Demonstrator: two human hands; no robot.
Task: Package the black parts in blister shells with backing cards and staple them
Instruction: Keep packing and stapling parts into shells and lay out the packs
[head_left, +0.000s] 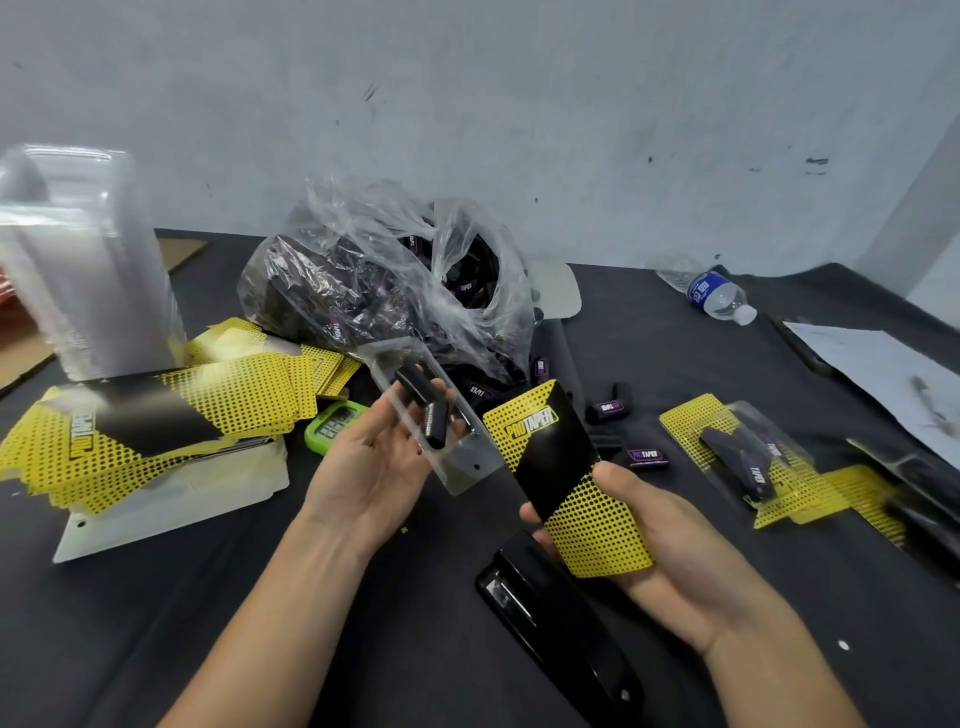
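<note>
We reach both bare forearms forward, angled in towards each other. Our left hand (374, 467) lies palm up, its fingers curled under the blister shell (462, 467) that it holds. Our right hand (670, 551) is also turned palm up, with the thumb pressed on the face of the backing card (550, 467) and the fingers curled beneath it. The two hands are near each other but apart.

a: what does the left hand (374, 467) hold?
b: a clear blister shell (457, 467) with black parts (423, 402) inside, near centre.
a: and the right hand (670, 551)?
b: at five o'clock, gripping a yellow-black backing card (561, 478) just beside the shell. stapler (556, 623) at six, bag of parts (395, 280) at twelve.
</note>
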